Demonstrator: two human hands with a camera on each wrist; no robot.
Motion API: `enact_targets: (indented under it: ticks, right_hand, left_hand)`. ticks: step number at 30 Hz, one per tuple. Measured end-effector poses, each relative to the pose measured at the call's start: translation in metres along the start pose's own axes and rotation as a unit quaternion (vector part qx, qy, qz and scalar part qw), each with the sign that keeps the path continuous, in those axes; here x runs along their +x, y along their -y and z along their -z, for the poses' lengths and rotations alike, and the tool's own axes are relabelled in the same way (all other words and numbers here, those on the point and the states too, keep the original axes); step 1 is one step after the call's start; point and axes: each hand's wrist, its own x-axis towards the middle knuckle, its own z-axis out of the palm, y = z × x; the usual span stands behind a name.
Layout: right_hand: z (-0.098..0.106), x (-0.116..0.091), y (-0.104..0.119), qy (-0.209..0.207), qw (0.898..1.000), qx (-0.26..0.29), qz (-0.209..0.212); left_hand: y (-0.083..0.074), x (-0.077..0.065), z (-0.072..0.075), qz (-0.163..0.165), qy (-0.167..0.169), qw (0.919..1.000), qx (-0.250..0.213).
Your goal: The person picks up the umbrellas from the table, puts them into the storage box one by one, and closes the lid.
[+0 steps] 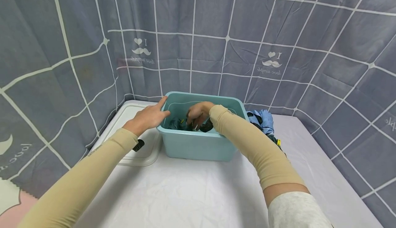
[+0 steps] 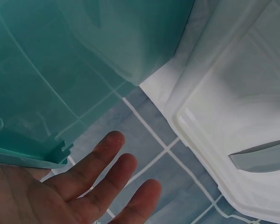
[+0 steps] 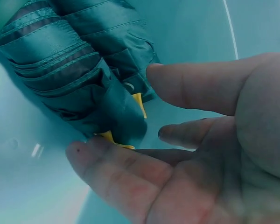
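Note:
A blue-green plastic bin [image 1: 198, 145] stands on the white-covered table. My left hand [image 1: 151, 115] is at its left rim with the fingers extended; in the left wrist view the palm lies against the rim and the straight fingers [image 2: 91, 170] stick out past it. My right hand [image 1: 199, 114] reaches down inside the bin. Two rolled dark green fabric bundles [image 3: 60, 60] with yellow tabs lie there. Around their near end the right hand's thumb and fingers [image 3: 191, 88] are spread, not closed on them. One fingertip appears to touch a bundle by its yellow tab.
A white lid [image 1: 133, 152] with a grey handle [image 2: 263, 157] lies to the left of the bin, partly beside its wall. Against the bin's right side are a blue fabric bundle [image 1: 266, 120] and a dark item with a yellow part [image 1: 278, 142]. Grey checked curtains [image 1: 210, 49] enclose the table.

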Motion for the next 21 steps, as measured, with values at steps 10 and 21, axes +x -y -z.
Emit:
enact_targets:
  ticks: [10,21]
  right_hand:
    - [0.004,-0.027,0.006,-0.022,0.997,-0.073,0.015]
    - [0.006,-0.070,-0.001,-0.068,0.988,-0.117,0.072]
  left_hand:
    - [0.000,-0.001,0.001,0.006,0.008,0.9999,0.000]
    - [-0.002,-0.001,0.001,0.009,0.009,0.9999,0.001]
